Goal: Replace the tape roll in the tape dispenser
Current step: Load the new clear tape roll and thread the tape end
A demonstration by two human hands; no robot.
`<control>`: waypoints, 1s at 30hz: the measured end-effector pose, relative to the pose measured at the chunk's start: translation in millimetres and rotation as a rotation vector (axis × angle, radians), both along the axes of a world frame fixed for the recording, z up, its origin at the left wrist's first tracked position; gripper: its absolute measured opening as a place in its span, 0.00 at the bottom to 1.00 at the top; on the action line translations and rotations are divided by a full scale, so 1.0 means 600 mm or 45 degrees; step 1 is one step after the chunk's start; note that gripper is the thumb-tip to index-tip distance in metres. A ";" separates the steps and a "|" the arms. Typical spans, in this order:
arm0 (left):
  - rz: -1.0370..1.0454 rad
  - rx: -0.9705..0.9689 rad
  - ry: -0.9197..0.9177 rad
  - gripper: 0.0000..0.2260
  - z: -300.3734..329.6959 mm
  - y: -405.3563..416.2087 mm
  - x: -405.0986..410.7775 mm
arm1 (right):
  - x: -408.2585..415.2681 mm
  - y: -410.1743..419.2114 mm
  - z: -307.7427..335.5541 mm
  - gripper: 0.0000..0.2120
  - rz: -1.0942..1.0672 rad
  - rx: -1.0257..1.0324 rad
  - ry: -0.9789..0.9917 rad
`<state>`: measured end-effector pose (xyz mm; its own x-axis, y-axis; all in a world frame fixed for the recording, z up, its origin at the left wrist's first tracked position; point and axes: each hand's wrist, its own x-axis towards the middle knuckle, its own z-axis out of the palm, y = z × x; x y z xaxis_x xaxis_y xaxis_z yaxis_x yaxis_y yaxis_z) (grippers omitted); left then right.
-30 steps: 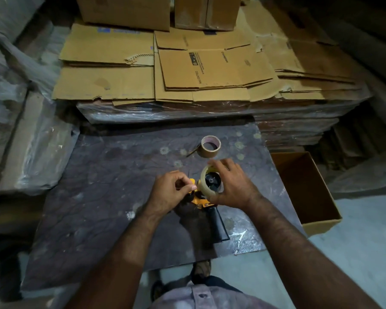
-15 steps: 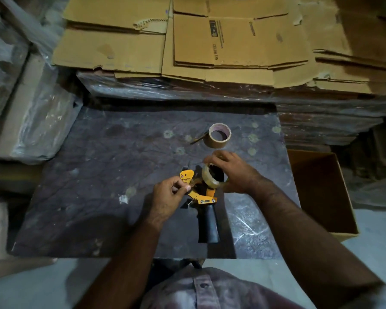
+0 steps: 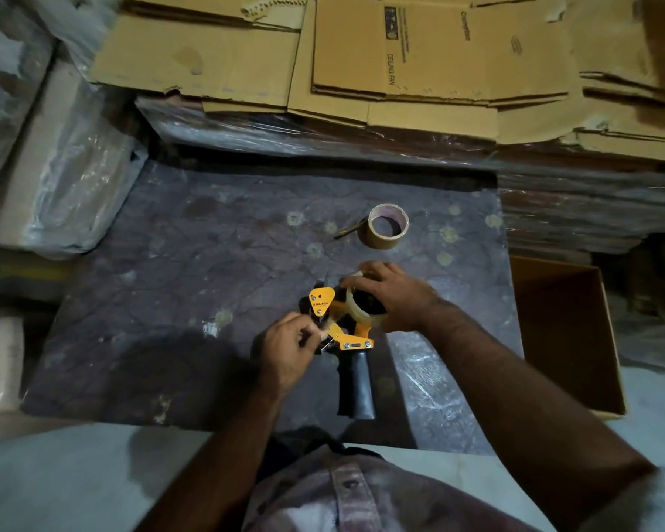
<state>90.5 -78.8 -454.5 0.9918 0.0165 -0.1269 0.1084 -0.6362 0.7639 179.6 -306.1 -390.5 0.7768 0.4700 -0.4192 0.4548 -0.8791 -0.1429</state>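
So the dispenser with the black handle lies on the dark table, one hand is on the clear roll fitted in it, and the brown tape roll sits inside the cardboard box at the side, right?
Not quite. The brown tape roll is not in the cardboard box; it lies on the dark table, beyond the hands. The head view shows this. The rest holds: the dispenser lies on the table, and the right hand is on the clear roll fitted in it.

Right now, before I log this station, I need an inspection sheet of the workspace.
Surface: dark stained slab, tape bits stuck on.
Job's things: orange dispenser lying flat, clear roll on its hub.
Clutter: brown roll behind it, loose end trailing left.
Grips: left hand pinches tape at dispenser; right hand holds clear roll.
Cables: nothing seen.
Surroundings: flattened cartons behind, open box right, wrapped bundles left.
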 end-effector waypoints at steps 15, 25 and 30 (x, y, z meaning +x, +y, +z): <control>-0.089 -0.050 0.061 0.05 -0.029 0.005 0.017 | -0.009 0.004 -0.029 0.48 0.010 0.018 -0.065; -0.115 0.017 -0.097 0.07 -0.061 0.021 0.017 | -0.027 0.006 -0.059 0.44 -0.054 -0.014 -0.045; -0.079 -0.033 -0.179 0.08 -0.068 0.019 0.012 | -0.030 0.006 -0.072 0.42 -0.077 0.001 -0.018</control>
<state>97.8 -67.3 -495.3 0.9988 -0.0472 0.0137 -0.0400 -0.6183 0.7849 161.9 -302.7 -433.5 0.8096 0.4222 -0.4078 0.4027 -0.9050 -0.1375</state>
